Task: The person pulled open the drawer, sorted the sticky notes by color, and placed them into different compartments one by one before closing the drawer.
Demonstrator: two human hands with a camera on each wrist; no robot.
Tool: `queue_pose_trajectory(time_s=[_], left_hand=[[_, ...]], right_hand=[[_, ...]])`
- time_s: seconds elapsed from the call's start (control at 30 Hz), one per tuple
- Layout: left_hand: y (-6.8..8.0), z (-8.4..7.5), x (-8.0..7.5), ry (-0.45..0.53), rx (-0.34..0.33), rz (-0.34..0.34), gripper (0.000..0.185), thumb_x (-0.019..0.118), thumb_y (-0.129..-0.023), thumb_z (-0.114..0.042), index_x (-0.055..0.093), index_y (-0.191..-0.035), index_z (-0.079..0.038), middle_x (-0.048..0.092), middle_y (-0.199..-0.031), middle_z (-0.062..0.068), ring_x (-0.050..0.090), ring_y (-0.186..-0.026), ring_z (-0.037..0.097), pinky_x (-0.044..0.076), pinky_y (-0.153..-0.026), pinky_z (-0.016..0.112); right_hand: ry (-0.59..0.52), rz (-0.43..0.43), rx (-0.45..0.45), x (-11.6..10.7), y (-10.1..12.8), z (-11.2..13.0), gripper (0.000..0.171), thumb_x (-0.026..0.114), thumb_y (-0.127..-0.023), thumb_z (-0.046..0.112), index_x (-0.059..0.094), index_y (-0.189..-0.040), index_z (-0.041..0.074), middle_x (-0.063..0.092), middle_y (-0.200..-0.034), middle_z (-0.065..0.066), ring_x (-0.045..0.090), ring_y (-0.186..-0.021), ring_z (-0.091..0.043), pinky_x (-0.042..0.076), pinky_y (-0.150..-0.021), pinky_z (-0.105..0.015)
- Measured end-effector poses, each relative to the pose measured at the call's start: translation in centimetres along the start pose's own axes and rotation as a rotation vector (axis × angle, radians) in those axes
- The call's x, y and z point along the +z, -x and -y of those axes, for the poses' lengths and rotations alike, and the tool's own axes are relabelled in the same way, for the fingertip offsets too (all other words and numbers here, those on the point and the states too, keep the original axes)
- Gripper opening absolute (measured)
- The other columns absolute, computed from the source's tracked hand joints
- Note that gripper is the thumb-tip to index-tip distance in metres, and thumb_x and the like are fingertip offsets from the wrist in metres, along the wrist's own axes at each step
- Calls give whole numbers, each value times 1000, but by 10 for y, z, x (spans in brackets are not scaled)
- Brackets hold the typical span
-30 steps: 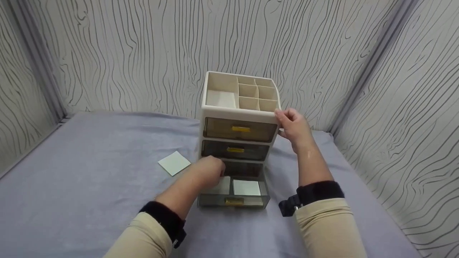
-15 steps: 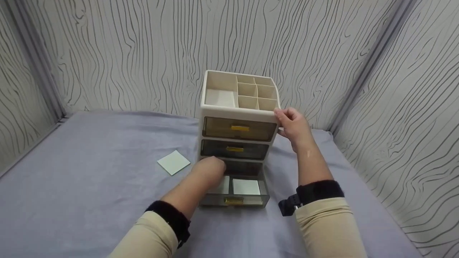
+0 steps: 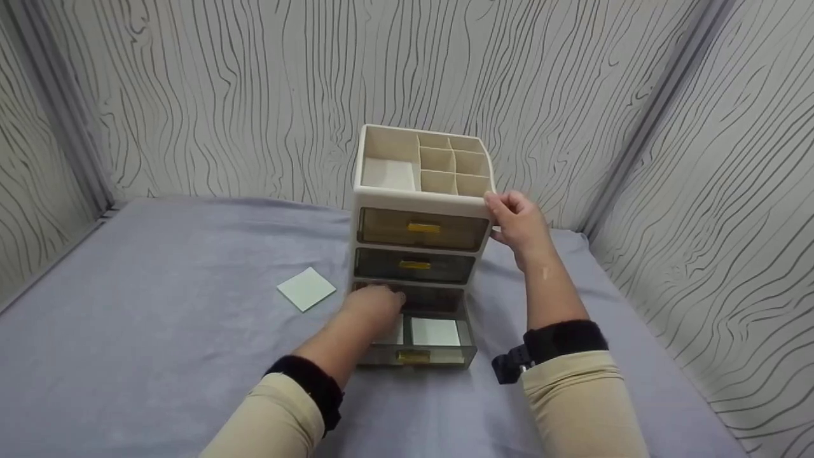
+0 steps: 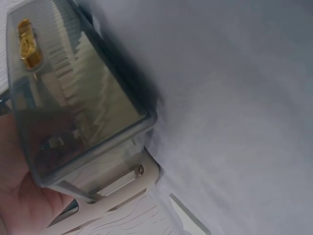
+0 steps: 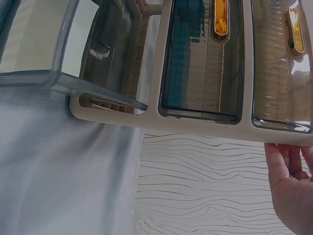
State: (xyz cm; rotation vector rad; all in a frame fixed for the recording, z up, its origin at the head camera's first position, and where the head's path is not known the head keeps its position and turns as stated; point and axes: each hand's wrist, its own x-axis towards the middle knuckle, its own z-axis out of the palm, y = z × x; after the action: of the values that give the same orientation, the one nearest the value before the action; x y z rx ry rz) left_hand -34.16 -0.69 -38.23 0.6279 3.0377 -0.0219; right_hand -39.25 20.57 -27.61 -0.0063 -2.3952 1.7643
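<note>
A cream desk organizer (image 3: 420, 198) with three smoky drawers and gold handles stands at the middle of the table. Its bottom drawer (image 3: 416, 357) is pulled out and holds a white note pad (image 3: 435, 331) on the right. My left hand (image 3: 375, 306) reaches down into the drawer's left half over a second white pad (image 3: 395, 332); its fingertips are hidden. The left wrist view shows the drawer (image 4: 83, 98) from outside, with my palm (image 4: 19, 205) behind it. My right hand (image 3: 518, 222) grips the organizer's upper right corner, and the right wrist view shows that hand (image 5: 291, 186) beside the frame (image 5: 205, 125).
A pale green note pad (image 3: 306, 288) lies on the grey cloth (image 3: 159, 331) left of the organizer. Wood-grain patterned walls (image 3: 191, 95) close the table in at the back and both sides. The organizer's top tray (image 3: 388, 175) has several small compartments.
My left hand has slid slightly lower and toward me inside the drawer. The right hand and the organizer have stayed put.
</note>
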Motion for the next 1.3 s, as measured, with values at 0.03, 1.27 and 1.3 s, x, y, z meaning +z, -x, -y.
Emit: queue_pose_trajectory(time_s=[0.03,1.27,1.3], left_hand=[[-1,0,1,-1,-1,14,28,53,-88,-13,60,-115,-13,63,-104,9,58,-98,26,47,-83,40],[17,79,-12,249,227,-487,10,53,-84,-11,58,-76,-13,54,-69,-2,52,-62,16,45,-58,33],[18,85,-12,261,191,-505,11,54,-84,-11,58,-75,-14,53,-67,-3,50,-61,15,44,-58,33]], right_hand=[[-1,0,0,0,0,0,33,57,-88,39,51,-99,8,49,-110,-12,50,-102,-23,45,-89,-41],[-31,-1,-15,1,0,-1,30,57,-89,38,46,-85,10,46,-98,-7,48,-97,-20,44,-89,-44],[-27,0,-14,1,1,0,31,57,-89,39,46,-86,10,46,-99,-7,49,-98,-21,44,-90,-44]])
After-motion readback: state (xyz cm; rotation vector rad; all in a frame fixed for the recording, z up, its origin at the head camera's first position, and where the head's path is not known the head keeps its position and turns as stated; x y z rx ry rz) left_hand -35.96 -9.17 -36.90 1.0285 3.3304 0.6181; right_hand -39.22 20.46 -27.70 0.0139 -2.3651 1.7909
